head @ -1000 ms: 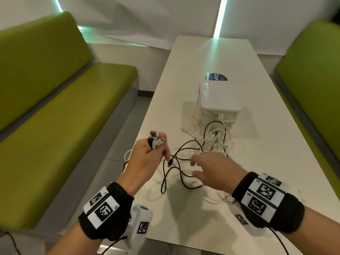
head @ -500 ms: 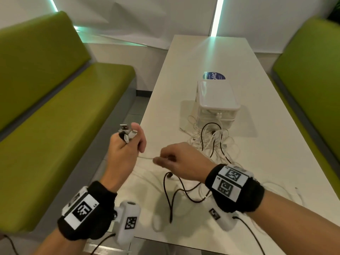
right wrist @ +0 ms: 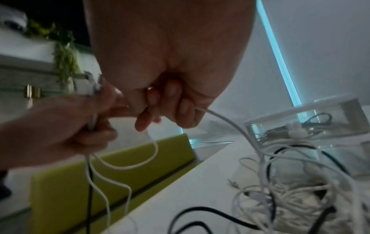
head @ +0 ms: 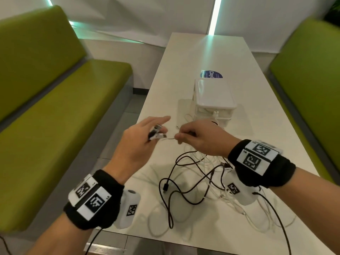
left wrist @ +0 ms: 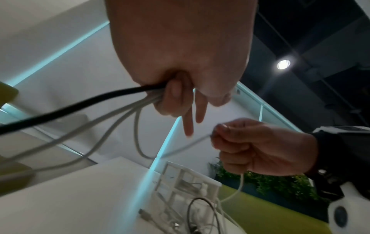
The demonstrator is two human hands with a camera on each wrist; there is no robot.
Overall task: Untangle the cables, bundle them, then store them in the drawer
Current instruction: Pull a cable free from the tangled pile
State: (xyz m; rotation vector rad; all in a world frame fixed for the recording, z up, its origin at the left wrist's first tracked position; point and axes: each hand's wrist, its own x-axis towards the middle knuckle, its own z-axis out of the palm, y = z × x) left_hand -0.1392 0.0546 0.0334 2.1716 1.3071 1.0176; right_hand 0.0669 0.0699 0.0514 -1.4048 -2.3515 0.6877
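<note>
Right now the left hand (head: pixel 137 142) pinches several gathered plug ends (one black cable among white ones), index finger pointing forward. Its grip sits just left of the right hand (head: pixel 200 139), whose curled fingers pinch one white cable (head: pixel 168 139). That short span runs sideways between the grips; its slack drops to the tangle (head: pixel 198 173) on the desk (head: pixel 207 52), before the closed drawer box (head: pixel 214 100), so I'd draw it rightward.

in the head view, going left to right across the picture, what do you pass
left green bench → left hand holding cable plugs → right hand pinching a white cable → right green bench
</note>
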